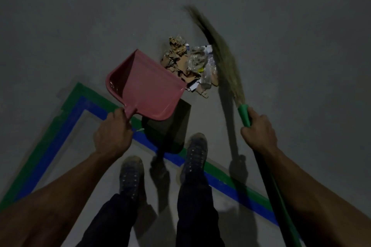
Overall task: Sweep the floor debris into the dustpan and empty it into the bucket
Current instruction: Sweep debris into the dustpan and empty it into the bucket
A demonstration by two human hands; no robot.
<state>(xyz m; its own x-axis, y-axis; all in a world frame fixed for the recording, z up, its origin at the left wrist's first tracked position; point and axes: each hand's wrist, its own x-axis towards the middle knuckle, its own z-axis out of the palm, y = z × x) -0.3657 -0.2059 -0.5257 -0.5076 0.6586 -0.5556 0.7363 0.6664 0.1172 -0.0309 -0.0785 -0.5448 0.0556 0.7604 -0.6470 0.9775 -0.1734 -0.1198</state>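
A pile of debris (pixel 189 66), cardboard scraps, crumpled plastic and paper, lies on the grey floor ahead of my feet. My left hand (pixel 113 132) grips the short handle of a pink dustpan (pixel 146 88), held above the floor with its front lip just left of the pile. My right hand (pixel 259 130) grips the green handle of a grass broom (pixel 222 56). The blurred bristles stand just right of the pile. No bucket is in view.
Green and blue tape lines (pixel 66 120) mark an angle on the floor under my two shoes (pixel 195 152). The dustpan's shadow falls between the pan and my feet. Bare grey floor (pixel 80 16) spreads beyond the pile.
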